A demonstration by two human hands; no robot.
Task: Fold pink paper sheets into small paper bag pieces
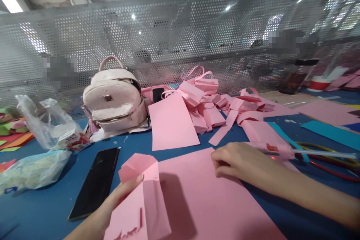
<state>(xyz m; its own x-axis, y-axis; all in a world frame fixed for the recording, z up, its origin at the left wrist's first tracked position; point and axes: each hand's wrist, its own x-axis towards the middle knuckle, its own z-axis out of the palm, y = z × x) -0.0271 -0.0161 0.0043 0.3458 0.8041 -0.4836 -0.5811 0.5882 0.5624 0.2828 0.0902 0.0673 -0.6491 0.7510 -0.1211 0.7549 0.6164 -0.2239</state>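
My left hand [131, 187] is closed round a folded pink paper bag [156, 202], thumb pressed on its side near the open top. Dark red marks show on the bag's lower face. Under it lies a large pink paper sheet [202, 195], on which the bag casts a shadow. At that sheet's far right edge rests my right hand [230, 159], closed with fingers curled down; whatever is beneath the fingertips is hidden. Just behind the right wrist lies a pink hot glue gun [272, 150], with a glue stick [329, 153] sticking out to the right.
A black phone [97, 183] and plastic bags [36, 167] lie left. A pale backpack [114, 99], an upright pink sheet [173, 123] and piled pink paper bags [204, 101] stand before a perforated metal screen [174, 30]. Cables [334, 165] and a dark bottle [295, 77] are right.
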